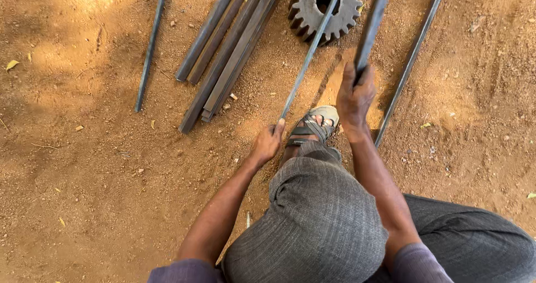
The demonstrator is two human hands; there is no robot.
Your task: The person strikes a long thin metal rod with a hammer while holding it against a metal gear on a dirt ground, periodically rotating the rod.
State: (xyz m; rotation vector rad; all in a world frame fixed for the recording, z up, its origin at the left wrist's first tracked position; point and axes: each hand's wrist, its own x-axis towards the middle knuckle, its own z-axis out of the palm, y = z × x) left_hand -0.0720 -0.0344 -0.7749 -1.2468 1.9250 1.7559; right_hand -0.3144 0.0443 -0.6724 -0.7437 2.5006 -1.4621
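L hand (268, 141) closed round near end of thin steel rod (310, 51), which runs up and away over the toothed gear wheel (326, 6) lying on the dirt. R hand (354, 100) fisted round a thicker dark bar (373, 20), just right of the rod. Sandalled foot (312, 127) btwn both hands. Bundle of flat bars (231, 45) left of L hand; long rod (410, 59) on ground right of R hand

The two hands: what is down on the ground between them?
In the head view, a foot in a grey sandal sits on the dirt between the left hand, gripping a thin rod, and the right hand, gripping a thicker bar.
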